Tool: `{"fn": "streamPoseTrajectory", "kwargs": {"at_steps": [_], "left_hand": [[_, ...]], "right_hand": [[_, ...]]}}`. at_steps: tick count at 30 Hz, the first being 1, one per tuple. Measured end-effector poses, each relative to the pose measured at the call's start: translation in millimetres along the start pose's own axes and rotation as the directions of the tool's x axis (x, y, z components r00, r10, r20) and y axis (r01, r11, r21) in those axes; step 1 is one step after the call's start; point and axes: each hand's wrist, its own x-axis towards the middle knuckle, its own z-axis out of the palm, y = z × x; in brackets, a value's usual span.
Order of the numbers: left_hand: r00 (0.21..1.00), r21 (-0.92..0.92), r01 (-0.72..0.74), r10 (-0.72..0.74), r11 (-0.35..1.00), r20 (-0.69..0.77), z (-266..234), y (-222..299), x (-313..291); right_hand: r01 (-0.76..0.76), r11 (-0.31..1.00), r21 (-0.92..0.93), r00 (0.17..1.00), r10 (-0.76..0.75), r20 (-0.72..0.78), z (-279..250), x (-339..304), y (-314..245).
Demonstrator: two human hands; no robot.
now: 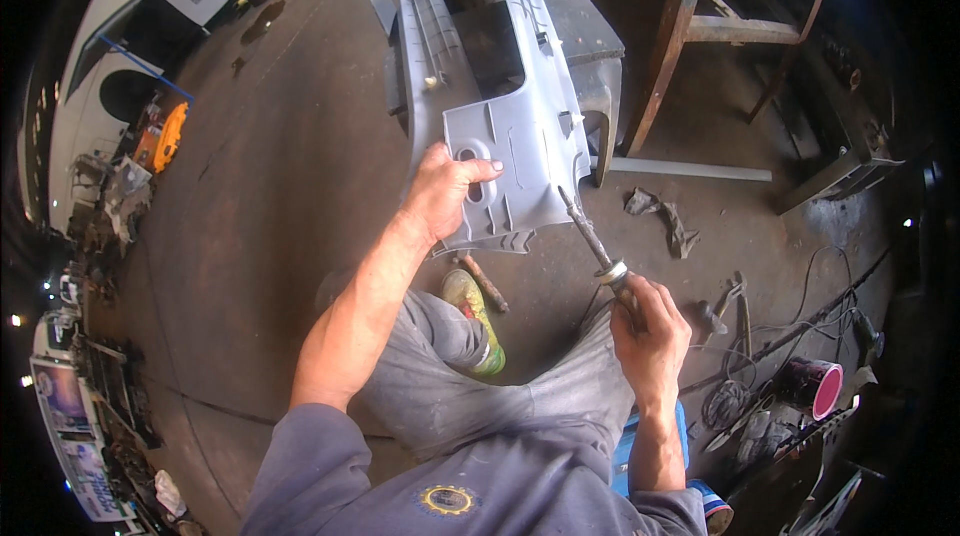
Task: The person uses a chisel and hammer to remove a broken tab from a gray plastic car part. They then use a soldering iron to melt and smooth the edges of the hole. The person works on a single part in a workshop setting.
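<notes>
A grey plastic trim panel point(538, 141) with two long arms stretches away in front of me, its broad end nearest. My left hand point(438, 194) grips the left edge of that end, thumb laid on the face beside an oval slot. In my right hand point(650, 336) is a soldering iron point(588, 228), held by its handle below a metal collar. Its dirty shaft points up and left, and the tip lies at the panel's lower right edge; whether it touches I cannot tell. Small clips point(570, 122) stick out along the panel's right side.
Beneath the panel's far part is a dark stand point(585, 31). A rusty metal frame point(672, 46) rises at the right. On the floor lie a hammer point(486, 284), a rag point(664, 220), pliers point(743, 311), loose cables point(810, 281) and a pink-rimmed can point(812, 388).
</notes>
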Motion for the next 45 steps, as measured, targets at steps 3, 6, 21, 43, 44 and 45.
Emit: {"fn": "streamPoseTrajectory", "kwargs": {"at_steps": [3,6,21,43,44,45], "left_hand": [[1.0,0.008,-0.004,0.004,1.0,-0.003,-2.0,-1.8,1.1],[1.0,0.022,0.011,-0.01,1.0,-0.025,0.8,-0.2,0.0],[0.995,0.12,-0.095,0.096,0.988,0.002,-1.3,-11.9,4.7],[0.999,0.08,-0.048,0.048,0.996,0.008,-1.0,-5.8,2.4],[0.999,0.076,-0.048,0.047,0.996,0.01,-0.7,-5.9,2.6],[0.999,0.071,-0.048,0.047,0.996,0.011,-0.5,-5.9,2.6]], "right_hand": [[0.018,1.0,-0.006,1.0,-0.018,0.001,0.2,3.3,-1.8],[-0.004,1.0,-0.019,1.0,0.004,0.02,-0.2,6.4,-4.1],[-0.067,0.998,-0.013,0.996,0.068,0.057,2.8,6.5,-3.3],[-0.066,0.998,-0.007,0.996,0.066,0.063,3.2,10.0,-6.7],[-0.071,0.997,-0.009,0.995,0.071,0.067,3.3,10.1,-6.7],[-0.076,0.997,-0.011,0.995,0.076,0.07,3.3,10.3,-6.5]]}}
